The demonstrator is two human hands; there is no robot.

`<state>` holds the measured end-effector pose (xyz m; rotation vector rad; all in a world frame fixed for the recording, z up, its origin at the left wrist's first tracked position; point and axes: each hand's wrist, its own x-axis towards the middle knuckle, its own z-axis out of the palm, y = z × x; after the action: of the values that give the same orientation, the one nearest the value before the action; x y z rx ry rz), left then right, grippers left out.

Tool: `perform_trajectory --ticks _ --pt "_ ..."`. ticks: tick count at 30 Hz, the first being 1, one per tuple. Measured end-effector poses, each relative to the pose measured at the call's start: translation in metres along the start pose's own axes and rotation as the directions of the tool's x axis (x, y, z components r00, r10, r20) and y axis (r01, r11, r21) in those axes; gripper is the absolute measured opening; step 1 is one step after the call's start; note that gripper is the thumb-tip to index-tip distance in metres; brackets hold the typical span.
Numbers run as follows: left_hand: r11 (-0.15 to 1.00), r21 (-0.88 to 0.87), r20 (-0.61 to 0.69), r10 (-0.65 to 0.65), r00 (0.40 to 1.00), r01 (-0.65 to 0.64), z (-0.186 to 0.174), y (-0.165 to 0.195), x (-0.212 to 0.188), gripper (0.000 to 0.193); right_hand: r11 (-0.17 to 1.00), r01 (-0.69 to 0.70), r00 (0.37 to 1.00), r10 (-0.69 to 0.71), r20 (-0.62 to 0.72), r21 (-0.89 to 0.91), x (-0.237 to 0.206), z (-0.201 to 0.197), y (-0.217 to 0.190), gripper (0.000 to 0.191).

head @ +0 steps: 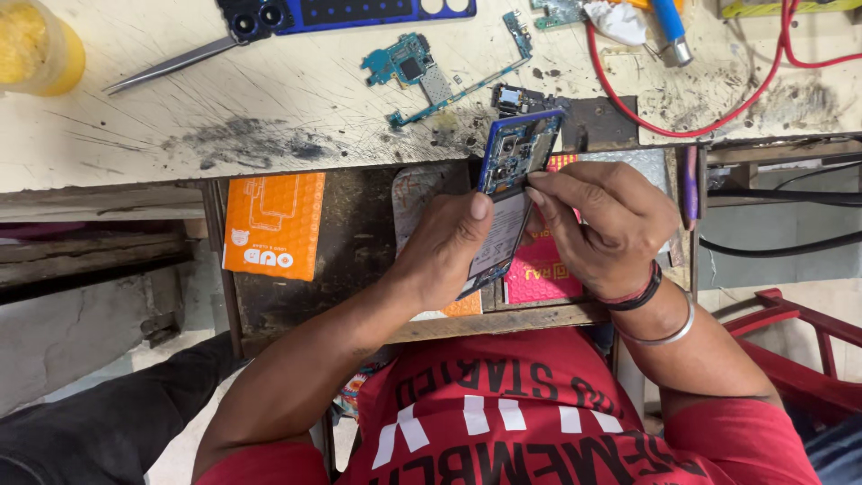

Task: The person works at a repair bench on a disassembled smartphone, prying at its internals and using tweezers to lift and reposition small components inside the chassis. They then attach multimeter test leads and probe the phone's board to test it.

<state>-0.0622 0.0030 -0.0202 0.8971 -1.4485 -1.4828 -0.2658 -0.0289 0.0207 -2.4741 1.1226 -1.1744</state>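
Observation:
My left hand (444, 251) grips an opened blue smartphone (514, 157) from below, thumb laid across its white battery (496, 238). The phone stands tilted, its exposed circuit end toward the bench edge. My right hand (606, 224) pinches the phone's right edge beside the battery with fingertips. On the scratched cream bench (224, 108) above lie a teal circuit board (406, 63) with a long flex strip, metal tweezers (166, 65) and a blue phone frame (355, 13).
An open drawer below the bench holds an orange packet (272, 224) and a pink packet (537, 277). A yellow jar (36, 45) stands far left. A red cable (709, 121) loops at the right, next to a blue-handled tool (672, 27). A red chair frame (795, 323) is at right.

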Motion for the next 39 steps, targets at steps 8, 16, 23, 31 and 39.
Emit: perform_trajectory --ticks 8,16,23,31,39 --pt "1.000 -0.005 0.025 -0.028 0.999 0.028 0.001 0.007 0.002 0.095 0.993 -0.098 0.992 0.092 0.087 0.067 0.003 -0.001 0.006 0.018" --pt "0.988 -0.139 0.041 -0.066 0.997 0.071 -0.001 -0.005 0.000 0.094 0.985 -0.115 0.991 0.105 0.080 0.127 0.003 0.010 0.014 0.017" --pt "0.949 -0.295 0.035 -0.107 0.994 0.112 0.001 -0.010 0.000 0.096 0.993 -0.055 0.998 0.055 0.002 0.108 -0.002 0.007 0.016 0.017" --pt "0.986 -0.157 0.049 -0.054 0.997 0.061 -0.002 -0.002 0.001 0.097 0.999 -0.017 1.000 0.016 0.013 0.051 0.000 0.007 0.009 0.024" --pt "0.958 -0.271 0.063 -0.077 0.995 0.092 0.002 -0.006 0.001 0.094 0.996 -0.035 0.999 0.033 0.031 0.079 -0.002 0.004 0.009 0.021"
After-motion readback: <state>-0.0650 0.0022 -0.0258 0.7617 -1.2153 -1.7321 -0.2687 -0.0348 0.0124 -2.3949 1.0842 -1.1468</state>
